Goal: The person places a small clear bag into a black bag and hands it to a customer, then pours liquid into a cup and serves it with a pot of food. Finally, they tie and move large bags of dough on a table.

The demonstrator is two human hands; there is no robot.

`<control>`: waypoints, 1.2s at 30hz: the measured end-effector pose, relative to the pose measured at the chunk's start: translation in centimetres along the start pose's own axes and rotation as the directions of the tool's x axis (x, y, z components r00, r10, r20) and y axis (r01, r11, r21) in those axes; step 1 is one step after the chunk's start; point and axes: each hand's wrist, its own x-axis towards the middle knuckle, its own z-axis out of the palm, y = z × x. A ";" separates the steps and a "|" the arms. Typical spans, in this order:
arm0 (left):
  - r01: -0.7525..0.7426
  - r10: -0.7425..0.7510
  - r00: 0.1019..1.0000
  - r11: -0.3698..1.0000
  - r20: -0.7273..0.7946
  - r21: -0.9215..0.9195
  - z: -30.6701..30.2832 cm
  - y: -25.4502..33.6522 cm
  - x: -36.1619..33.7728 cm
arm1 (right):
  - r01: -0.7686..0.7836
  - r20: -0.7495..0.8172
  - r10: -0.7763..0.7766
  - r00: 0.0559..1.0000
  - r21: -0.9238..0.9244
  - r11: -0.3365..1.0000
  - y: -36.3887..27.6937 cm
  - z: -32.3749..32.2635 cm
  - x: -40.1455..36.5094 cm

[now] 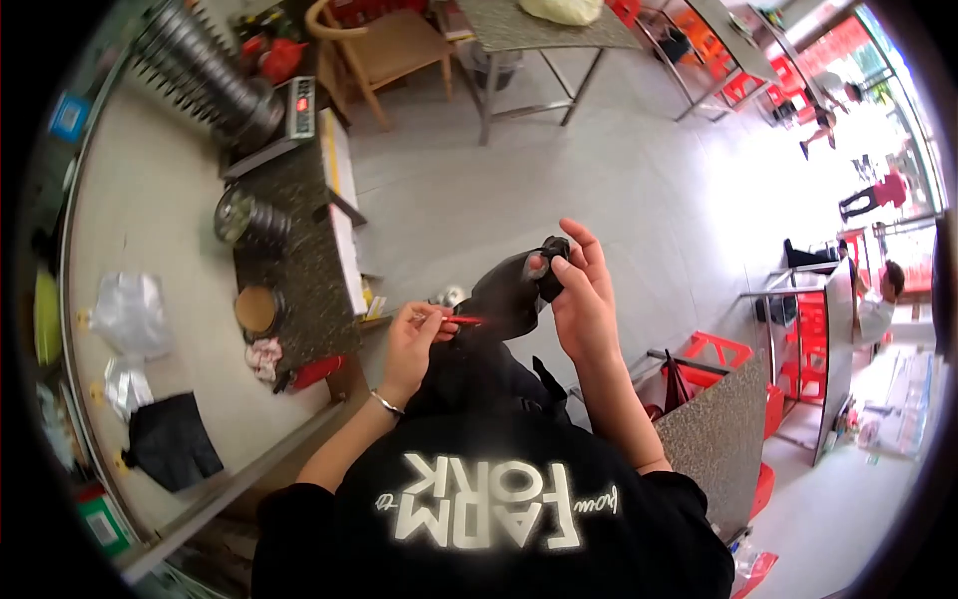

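A black plastic bag (507,299) is in front of my body, with its bunched end up at my right hand (584,299). The right thumb presses that bunched end, while some of the other fingers stretch out past it. On the other side, my left hand (417,337) pinches a thin red stick-like item (461,319), whose tip reaches the bag's side. I cannot make out what kind of item it is. A bracelet circles my left wrist. What the bag contains, if anything, is hidden.
Left of me, a counter (200,349) has clear bags (130,314) and a flat black bag (175,439) along it. Beyond stand a stack of metal containers (200,65) and a digital scale (301,105). Tables, a wooden chair (389,45) and red stools (718,354) surround the floor; people are at far right.
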 end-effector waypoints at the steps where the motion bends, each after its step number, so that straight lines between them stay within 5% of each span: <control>1: 0.065 -0.066 0.996 0.998 0.064 0.023 1.6 -0.6 2.0 | 0.043 -0.046 -0.042 0.998 0.024 0.999 -1.1 -1.5 1.2; 2: 0.073 -0.075 0.993 0.997 0.093 0.031 3.6 -0.8 3.9 | 0.064 -0.070 -0.062 0.996 0.024 0.998 -2.3 -3.0 2.4; 4: -0.215 0.159 0.977 0.768 0.145 0.604 7.5 -1.0 8.1 | 0.122 -0.153 -0.112 0.982 0.057 0.991 -4.6 -6.0 5.1; 5: -0.218 0.134 0.975 0.733 0.177 0.645 8.8 -1.5 10.2 | 0.148 -0.190 -0.133 0.973 0.062 0.987 -5.8 -7.3 6.4; 10: -0.073 -0.052 0.979 0.811 0.196 0.581 18.3 -1.5 21.9 | 0.224 -0.311 -0.202 0.929 0.039 0.974 -13.1 -15.3 14.0; 12: 0.032 -0.167 0.944 0.906 0.285 0.423 21.9 -1.2 27.5 | 0.244 -0.384 -0.217 0.897 0.023 0.969 -16.1 -18.6 16.7; 16: -0.056 -0.110 0.899 0.932 0.425 0.359 33.3 1.2 36.4 | 0.333 -0.509 -0.305 0.805 -0.037 0.942 -21.7 -25.3 20.9; 19: 0.065 -0.224 0.820 0.951 0.527 0.302 43.4 2.4 41.5 | 0.384 -0.586 -0.355 0.728 -0.081 0.920 -25.4 -31.0 23.6; 24: 0.293 -0.411 0.657 0.911 0.631 0.289 61.3 -0.1 47.3 | 0.317 -0.607 -0.396 0.689 -0.240 0.918 -31.8 -42.8 29.1; 30: 0.434 -0.494 0.418 0.846 0.762 0.310 80.6 -7.7 52.6 | 0.037 -0.523 -0.535 0.664 -0.691 0.721 -40.7 -57.4 36.6; 34: 0.442 -0.475 0.409 0.850 0.779 0.286 92.3 -7.8 57.0 | 0.040 -0.496 -0.506 0.705 -0.685 0.727 -49.5 -65.5 41.7; 36: -0.004 -0.388 0.319 0.912 0.864 0.411 96.7 -8.3 60.4 | 0.000 -0.520 -0.503 0.691 -0.695 0.719 -53.7 -68.8 44.6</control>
